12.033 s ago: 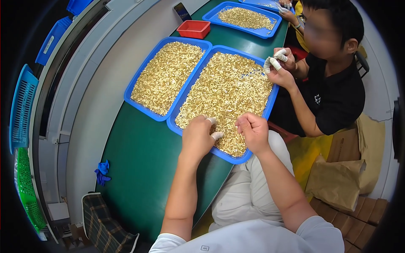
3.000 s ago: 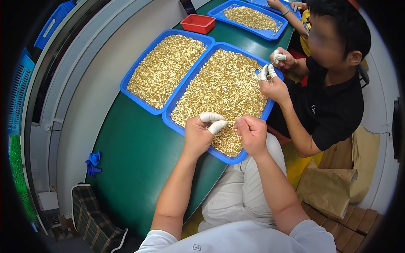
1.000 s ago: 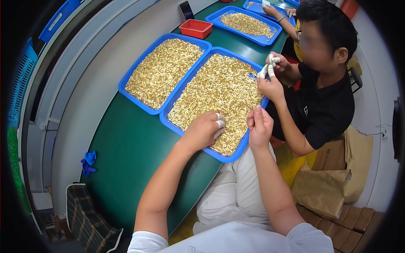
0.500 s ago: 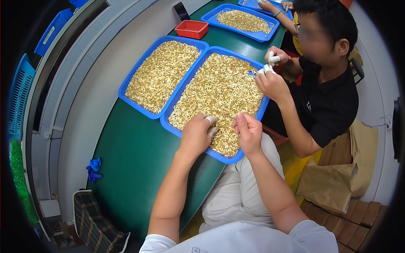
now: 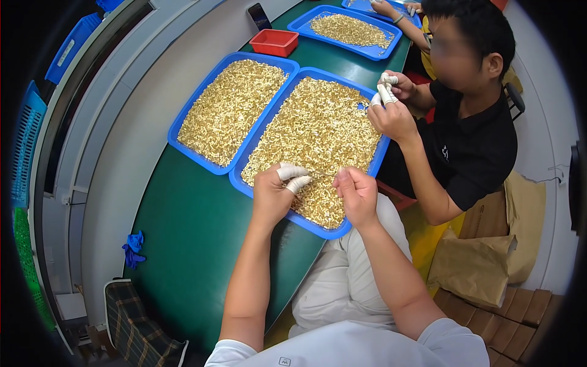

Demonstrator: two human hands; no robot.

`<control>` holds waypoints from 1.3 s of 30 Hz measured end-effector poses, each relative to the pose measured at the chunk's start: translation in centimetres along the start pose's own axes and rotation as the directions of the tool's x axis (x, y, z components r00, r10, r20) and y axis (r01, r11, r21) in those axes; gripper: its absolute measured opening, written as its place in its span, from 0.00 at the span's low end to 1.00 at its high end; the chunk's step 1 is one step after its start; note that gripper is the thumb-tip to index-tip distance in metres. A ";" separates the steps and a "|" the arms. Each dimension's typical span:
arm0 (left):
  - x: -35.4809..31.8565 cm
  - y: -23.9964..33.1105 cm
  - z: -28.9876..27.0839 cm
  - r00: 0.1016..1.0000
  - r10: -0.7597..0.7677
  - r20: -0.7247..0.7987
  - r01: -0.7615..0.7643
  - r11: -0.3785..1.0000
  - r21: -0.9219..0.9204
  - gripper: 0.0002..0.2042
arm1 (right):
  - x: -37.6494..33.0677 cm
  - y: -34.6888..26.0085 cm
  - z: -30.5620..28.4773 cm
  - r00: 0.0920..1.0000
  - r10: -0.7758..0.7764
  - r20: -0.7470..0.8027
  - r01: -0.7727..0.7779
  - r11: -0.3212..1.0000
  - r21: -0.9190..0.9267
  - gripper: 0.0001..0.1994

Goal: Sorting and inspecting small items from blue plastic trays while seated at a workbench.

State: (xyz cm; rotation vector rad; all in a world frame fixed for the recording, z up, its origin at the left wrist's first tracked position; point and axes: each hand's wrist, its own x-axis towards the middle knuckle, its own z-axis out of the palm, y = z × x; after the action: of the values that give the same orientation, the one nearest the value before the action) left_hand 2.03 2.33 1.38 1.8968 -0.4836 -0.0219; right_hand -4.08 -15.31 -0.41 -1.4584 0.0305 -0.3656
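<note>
Both hands rest on the heap of small brass-coloured parts (image 5: 318, 131) in the near blue tray (image 5: 239, 177), and neither clearly clamps anything: the left hand (image 5: 273, 194) lies knuckles-up with its fingers curled, two fingertips (image 5: 293, 177) in white finger cots touching the parts, while the right hand (image 5: 358, 194) sits just beside it with fingers loosely bent together over the same pile; whether a single piece is pinched under either hand cannot be told. This tray stands on the green table (image 5: 189, 244), its near corner reaching the table's edge above the person's lap. A second blue tray (image 5: 177, 131) of the same parts lies touching it on the left, and a small red box (image 5: 274, 43) stands beyond that one. Farther off, a third blue tray (image 5: 306, 23) holds more parts. A co-worker in a black shirt (image 5: 477, 147) sits to the right, both cot-covered hands (image 5: 391, 107) raised together at the far edge of the near tray. A blue glove (image 5: 132, 249) lies beside the table, and brown paper bags (image 5: 483, 263) sit on the floor to the right.
</note>
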 end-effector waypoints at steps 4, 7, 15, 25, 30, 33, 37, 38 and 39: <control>-0.4 -0.6 0.1 0.998 -0.051 -0.049 0.033 0.949 -0.315 0.07 | 0.0 0.6 -0.3 0.999 -0.005 0.047 0.010 0.995 -0.101 0.18; -0.5 -0.4 0.1 0.990 -0.136 -0.022 0.104 0.845 -0.524 0.08 | 0.0 0.7 -0.4 0.998 -0.026 0.057 0.034 0.990 -0.135 0.17; 0.3 0.7 -0.3 0.953 0.285 0.101 -0.301 0.862 0.408 0.15 | -0.2 0.2 -0.1 0.999 0.012 0.041 -0.008 0.993 -0.115 0.17; -0.7 1.7 0.7 0.978 -0.077 0.193 -0.051 0.810 0.585 0.14 | -0.1 0.5 -0.1 0.999 -0.006 0.044 0.010 0.996 -0.094 0.17; -0.4 0.6 0.7 0.988 0.001 0.151 -0.072 0.884 0.462 0.08 | -0.1 0.6 -0.2 0.999 -0.006 0.033 0.008 0.997 -0.075 0.17; -0.2 0.6 0.4 0.999 -0.021 0.049 0.009 0.973 0.229 0.06 | -0.1 0.5 -0.3 0.999 0.015 0.033 -0.012 0.995 -0.098 0.17; -0.2 1.4 0.2 0.996 -0.084 0.017 0.084 0.996 0.005 0.06 | -0.1 0.4 -0.3 0.999 0.001 0.043 0.003 0.996 -0.092 0.17; -0.2 1.5 0.3 0.995 -0.103 0.009 0.103 0.991 -0.085 0.06 | -0.1 0.3 -0.3 0.999 -0.001 0.040 0.005 0.994 -0.109 0.17; -0.2 1.5 0.2 0.995 -0.103 0.008 0.103 0.991 -0.084 0.06 | -0.1 0.3 -0.2 0.999 -0.001 0.041 0.006 0.994 -0.108 0.17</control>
State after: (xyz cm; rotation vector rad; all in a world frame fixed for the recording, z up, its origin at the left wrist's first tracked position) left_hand 1.30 1.84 2.60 1.8370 -0.3812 -0.1124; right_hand -4.12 -15.51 -0.79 -1.5729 0.0152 -0.3415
